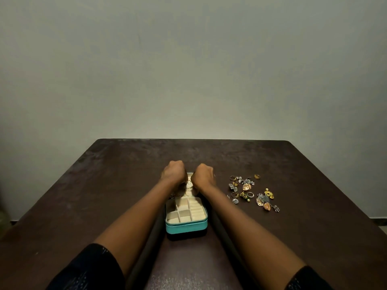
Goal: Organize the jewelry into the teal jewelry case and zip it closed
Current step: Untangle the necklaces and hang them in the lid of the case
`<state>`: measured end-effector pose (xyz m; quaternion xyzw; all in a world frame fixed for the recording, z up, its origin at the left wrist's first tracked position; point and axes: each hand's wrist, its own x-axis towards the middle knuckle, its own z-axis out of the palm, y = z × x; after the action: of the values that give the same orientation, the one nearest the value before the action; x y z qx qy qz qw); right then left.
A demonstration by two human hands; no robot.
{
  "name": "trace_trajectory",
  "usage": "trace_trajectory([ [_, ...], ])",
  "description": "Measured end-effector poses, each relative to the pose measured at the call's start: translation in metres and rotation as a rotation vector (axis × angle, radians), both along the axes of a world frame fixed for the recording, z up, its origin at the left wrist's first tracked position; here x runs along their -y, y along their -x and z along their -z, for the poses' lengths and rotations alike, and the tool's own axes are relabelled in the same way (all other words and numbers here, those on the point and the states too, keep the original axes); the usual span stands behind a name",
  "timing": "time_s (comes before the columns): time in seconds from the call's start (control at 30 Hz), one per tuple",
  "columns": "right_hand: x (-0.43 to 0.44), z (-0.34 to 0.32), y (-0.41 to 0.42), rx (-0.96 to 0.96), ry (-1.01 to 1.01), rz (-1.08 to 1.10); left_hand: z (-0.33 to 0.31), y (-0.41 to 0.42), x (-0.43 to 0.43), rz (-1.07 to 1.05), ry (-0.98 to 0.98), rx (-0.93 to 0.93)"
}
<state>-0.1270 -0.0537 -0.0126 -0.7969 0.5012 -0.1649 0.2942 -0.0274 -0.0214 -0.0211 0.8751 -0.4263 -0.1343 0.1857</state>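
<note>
While left hand (172,172) and right hand (203,175) curl fingers, can't tell on what, over the lid (189,178) of the open teal zip jewelry case (186,226) mid dark brown tabletop (104,185), thin gold chain (189,188) risks tangling or zip pinch.

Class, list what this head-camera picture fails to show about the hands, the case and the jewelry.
1. Head view: what the left hand and right hand hold, if anything; fingers curl away behind the knuckles.
2. Head view: lid of the teal case, mostly covered by both hands and wrists.
3. Head view: the loose jewelry pile, too small and tangled to count.
</note>
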Motion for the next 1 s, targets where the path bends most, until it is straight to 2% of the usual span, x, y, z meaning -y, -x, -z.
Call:
trace_trajectory([
  [0.33,-0.001,-0.003,0.006,-0.047,-0.08,-0.019,-0.006,0.009,-0.004,0.076,-0.1,0.057],
  [0.67,0.004,-0.002,0.015,-0.034,-0.094,-0.024,-0.001,0.01,-0.012,0.045,0.014,-0.052],
  [1.0,0.006,0.004,0.017,-0.009,-0.121,-0.058,0.008,0.015,-0.006,0.011,0.115,0.044],
])
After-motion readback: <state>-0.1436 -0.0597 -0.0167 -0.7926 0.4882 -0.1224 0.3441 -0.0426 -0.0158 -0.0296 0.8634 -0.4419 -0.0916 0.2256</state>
